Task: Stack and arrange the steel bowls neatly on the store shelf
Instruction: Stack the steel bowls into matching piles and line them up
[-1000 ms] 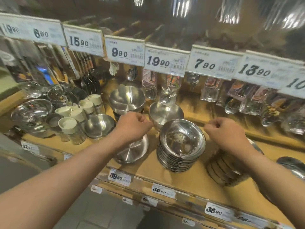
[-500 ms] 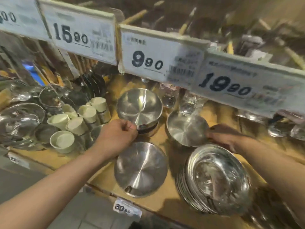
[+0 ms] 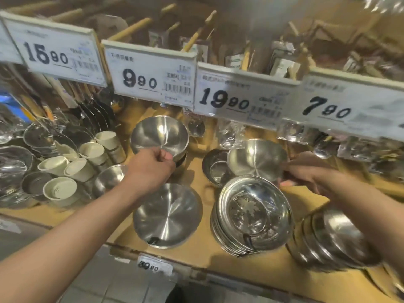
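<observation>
My left hand pinches the near rim of a steel bowl that tilts toward me at the back of the wooden shelf, on top of another bowl. My right hand grips the right rim of a second steel bowl, lifted and tilted; a smaller bowl sits just left of it. In front lie a flat steel plate and a stack of shallow steel dishes. Another stack of bowls lies blurred under my right forearm.
Cream-lidded steel cups and more bowls crowd the shelf's left side. Price tags hang on the upper shelf's edge just above the bowls. Bagged utensils hang at the back right. The shelf's front edge carries more tags.
The view moved closer and right. My left hand went up to the back bowl's rim and pinched it. My right hand took hold of the right bowl and lifted it, baring a smaller bowl.
</observation>
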Demonstrator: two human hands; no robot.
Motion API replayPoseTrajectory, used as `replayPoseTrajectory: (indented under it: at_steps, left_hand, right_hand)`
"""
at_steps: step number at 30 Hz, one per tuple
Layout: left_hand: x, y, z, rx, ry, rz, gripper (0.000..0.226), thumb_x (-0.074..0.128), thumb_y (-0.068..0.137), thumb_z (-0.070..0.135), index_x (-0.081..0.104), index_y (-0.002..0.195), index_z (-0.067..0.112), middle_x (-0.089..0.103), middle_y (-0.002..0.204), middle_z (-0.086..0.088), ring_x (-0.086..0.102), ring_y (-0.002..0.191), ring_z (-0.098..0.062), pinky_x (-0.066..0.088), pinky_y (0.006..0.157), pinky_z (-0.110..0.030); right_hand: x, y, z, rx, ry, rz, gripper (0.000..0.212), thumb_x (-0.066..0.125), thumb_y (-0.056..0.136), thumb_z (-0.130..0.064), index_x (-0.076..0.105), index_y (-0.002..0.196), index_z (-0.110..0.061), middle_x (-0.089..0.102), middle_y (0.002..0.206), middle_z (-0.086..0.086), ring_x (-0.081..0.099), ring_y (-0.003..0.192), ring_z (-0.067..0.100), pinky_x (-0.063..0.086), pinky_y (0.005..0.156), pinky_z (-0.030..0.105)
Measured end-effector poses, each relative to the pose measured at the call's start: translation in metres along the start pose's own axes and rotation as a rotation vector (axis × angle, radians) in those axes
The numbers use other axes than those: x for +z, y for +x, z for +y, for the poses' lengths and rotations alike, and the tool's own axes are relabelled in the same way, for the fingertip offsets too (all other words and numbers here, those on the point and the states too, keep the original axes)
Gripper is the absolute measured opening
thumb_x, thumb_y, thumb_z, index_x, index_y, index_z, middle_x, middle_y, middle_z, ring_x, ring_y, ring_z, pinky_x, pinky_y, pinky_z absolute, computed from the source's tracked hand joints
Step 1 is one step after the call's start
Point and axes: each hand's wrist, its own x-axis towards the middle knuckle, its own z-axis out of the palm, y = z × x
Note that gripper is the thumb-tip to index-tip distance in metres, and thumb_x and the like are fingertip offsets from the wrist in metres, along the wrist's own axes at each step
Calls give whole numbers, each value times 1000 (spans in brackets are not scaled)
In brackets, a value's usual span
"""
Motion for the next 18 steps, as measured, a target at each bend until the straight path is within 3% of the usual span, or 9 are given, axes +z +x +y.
replayPoseTrajectory:
  at_steps: [3,7,10,13,18]
  left_hand:
    - [11,-12,11,31,6,-21,6,66,89,14,71,87,16,73,86,-6,71,96,-31,57,94,-47]
    - [21,-25,21,45,19,-21,7,68,88,14,71,83,18,75,82,-4,74,86,-25,61,88,-45]
    - [26,-33,28,67,28,-33,8,67,90,14,73,85,15,75,85,-6,74,85,-25,61,88,-44]
    - [32,-40,34,71,7,-56,7,65,92,11,72,89,10,74,92,-11,70,79,-23,62,84,-42]
    - [30,-47,40,78,1,-37,6,66,91,9,71,89,8,71,90,-10,65,74,-18,55,62,-25]
  right_hand:
    - [-16,-10,14,53,61,-36,28,51,102,-7,58,76,0,63,43,6,57,30,10,44,32,16]
    - [-40,-17,32,184,87,-71,42,36,109,-24,51,77,-1,58,42,6,52,26,9,42,29,17]
    - [-57,-26,45,142,137,17,38,44,107,-25,56,80,-1,61,46,7,53,29,12,44,33,22]
    - [-66,-34,49,47,232,130,20,54,102,-9,59,86,1,62,57,14,59,37,18,55,44,30]
    - [-77,-45,42,0,278,150,12,65,94,-6,63,91,6,64,70,19,61,44,21,54,40,23]
